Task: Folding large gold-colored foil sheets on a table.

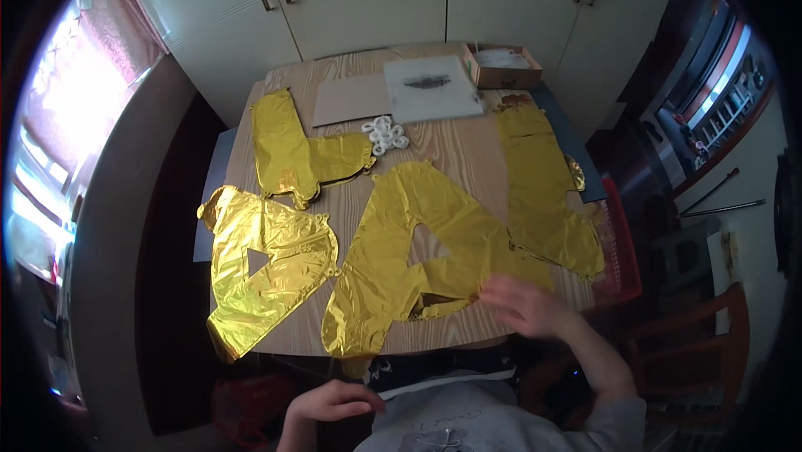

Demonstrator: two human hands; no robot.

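Note:
A large flat gold foil letter balloon (426, 193) lies in front of me with a triangular hole in its middle and a dark gap along its lower edge. My right hand (522, 302), slightly blurred, is over its lower right leg with fingers stretched out, holding nothing I can see. Below the table's front edge, near my shirt, my left hand (334, 402) hangs with loosely extended fingers and nothing in it. A crinkled gold foil balloon (276, 276) with a small triangular opening lies at the left. Behind it rests an angular gold foil balloon (280, 147); another (543, 168) stretches along the right side.
On the wooden table (468, 139) sit several white rings (384, 134), a beige sheet (351, 101), a pale board (430, 88) with a dark smudge, and a cardboard box (505, 68). A red plastic container (618, 243) and wooden chair (735, 343) stand right; cabinets (368, 13) line the back.

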